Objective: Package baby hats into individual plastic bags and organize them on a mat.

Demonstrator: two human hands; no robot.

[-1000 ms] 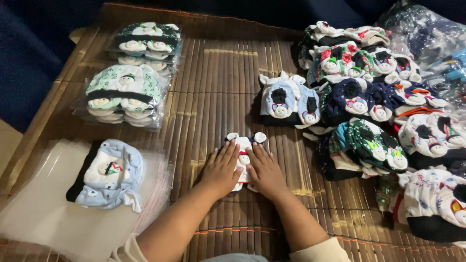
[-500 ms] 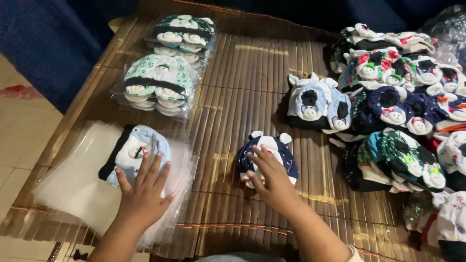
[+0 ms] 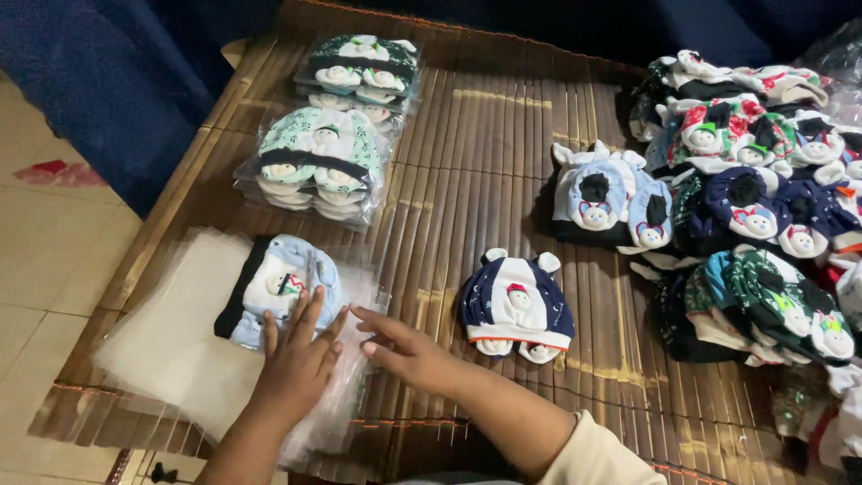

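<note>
My left hand [image 3: 296,355] lies flat, fingers spread, on a stack of clear plastic bags [image 3: 180,341], touching the near edge of a light blue baby hat set [image 3: 278,287] that rests on the bags. My right hand [image 3: 404,346] reaches left across the bamboo mat [image 3: 485,117], fingers apart, its fingertips at the right edge of the bags. It holds nothing. A navy and white baby hat set [image 3: 517,305] lies on the mat just right of my right hand.
Two bagged bundles of hat sets [image 3: 319,162] [image 3: 364,63] sit at the back left. A light blue set [image 3: 602,193] lies mid-mat. A big pile of loose hat sets [image 3: 763,207] fills the right side. Tiled floor [image 3: 45,251] lies left of the mat.
Both hands were pressing the navy and white set a second ago. The left hand went to the bags first; now the right hand has let go of the set and reaches to the bags too.
</note>
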